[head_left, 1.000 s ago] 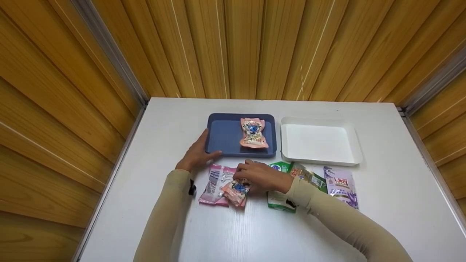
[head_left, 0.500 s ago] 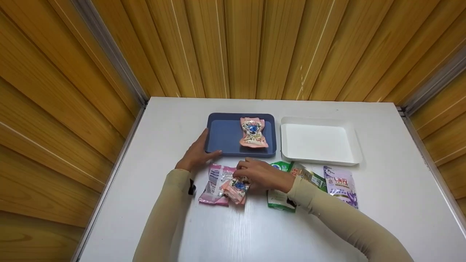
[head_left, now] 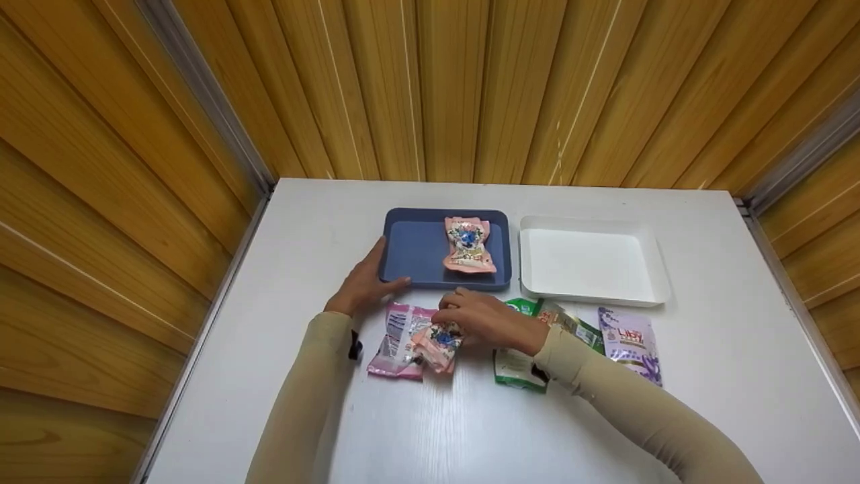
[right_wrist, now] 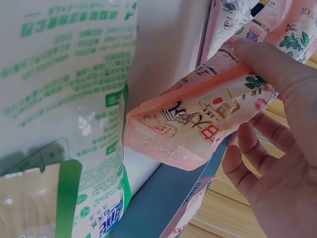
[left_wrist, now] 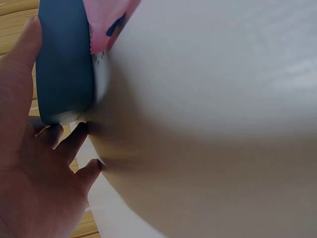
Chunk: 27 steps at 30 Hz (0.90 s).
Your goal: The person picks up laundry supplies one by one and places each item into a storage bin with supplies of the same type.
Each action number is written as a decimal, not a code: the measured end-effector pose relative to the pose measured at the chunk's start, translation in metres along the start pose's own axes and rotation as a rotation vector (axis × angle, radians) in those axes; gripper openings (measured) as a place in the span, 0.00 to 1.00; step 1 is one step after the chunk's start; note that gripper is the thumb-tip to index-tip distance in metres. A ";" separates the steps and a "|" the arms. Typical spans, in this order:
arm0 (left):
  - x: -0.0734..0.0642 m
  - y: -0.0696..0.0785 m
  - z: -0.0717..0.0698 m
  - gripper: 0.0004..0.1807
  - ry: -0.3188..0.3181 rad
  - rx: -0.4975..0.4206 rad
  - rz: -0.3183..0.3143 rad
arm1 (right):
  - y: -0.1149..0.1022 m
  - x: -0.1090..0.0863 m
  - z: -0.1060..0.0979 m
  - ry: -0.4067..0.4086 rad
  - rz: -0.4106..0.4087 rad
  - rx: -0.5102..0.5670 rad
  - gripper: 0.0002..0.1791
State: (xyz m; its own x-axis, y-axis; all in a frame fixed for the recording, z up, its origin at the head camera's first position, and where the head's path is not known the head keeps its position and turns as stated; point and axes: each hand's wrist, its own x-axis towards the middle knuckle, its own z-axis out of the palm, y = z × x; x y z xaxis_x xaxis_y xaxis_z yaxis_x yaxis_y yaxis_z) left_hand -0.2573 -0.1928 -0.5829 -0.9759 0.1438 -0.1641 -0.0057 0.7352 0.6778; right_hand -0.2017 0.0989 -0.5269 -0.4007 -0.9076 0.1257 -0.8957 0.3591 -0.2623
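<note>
My right hand (head_left: 487, 319) pinches a pink, flower-printed packet (head_left: 438, 346) between thumb and fingers. In the right wrist view the thumb lies on top of this packet (right_wrist: 198, 119), with its crimped end hanging free. It overlaps a pink-and-white bag (head_left: 396, 343) lying on the table. At the front left corner of a blue tray (head_left: 413, 249), my left hand (head_left: 363, 286) rests with spread fingers, the thumb at the front rim. The left wrist view has the tray's wall (left_wrist: 64, 64) beside the thumb. Inside the tray, on its right side, sits a similar pink packet (head_left: 469, 245).
Right of the blue tray stands a white tray (head_left: 584, 262). Green-and-white bags (head_left: 519, 370) lie partly under the right forearm, overlapped by a tan-and-green packet (head_left: 568, 323). A purple bag (head_left: 630, 343) is farther right. Wooden panels (head_left: 450, 94) rise behind the white table (head_left: 416, 430).
The gripped pink packet has shifted slightly up and away from the person, and the right hand has turned a little with it. The left hand and the trays have stayed put.
</note>
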 end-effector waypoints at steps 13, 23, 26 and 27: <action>0.000 -0.001 -0.001 0.64 0.008 0.006 0.046 | -0.001 -0.002 -0.007 0.036 0.014 0.053 0.31; 0.000 -0.002 -0.001 0.65 0.009 -0.011 0.056 | 0.000 0.001 -0.013 0.048 0.011 0.051 0.33; 0.000 -0.001 -0.001 0.64 0.011 -0.015 0.054 | 0.001 0.000 -0.016 0.037 0.022 0.035 0.34; -0.001 -0.001 -0.001 0.64 0.012 -0.015 0.054 | 0.001 0.000 -0.016 0.032 0.027 0.028 0.34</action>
State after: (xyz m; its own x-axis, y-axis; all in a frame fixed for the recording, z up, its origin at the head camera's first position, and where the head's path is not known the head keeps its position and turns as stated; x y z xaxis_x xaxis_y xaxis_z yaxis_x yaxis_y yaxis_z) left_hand -0.2569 -0.1943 -0.5830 -0.9774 0.1751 -0.1188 0.0437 0.7165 0.6962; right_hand -0.2054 0.1024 -0.5112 -0.4310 -0.8900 0.1490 -0.8789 0.3767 -0.2926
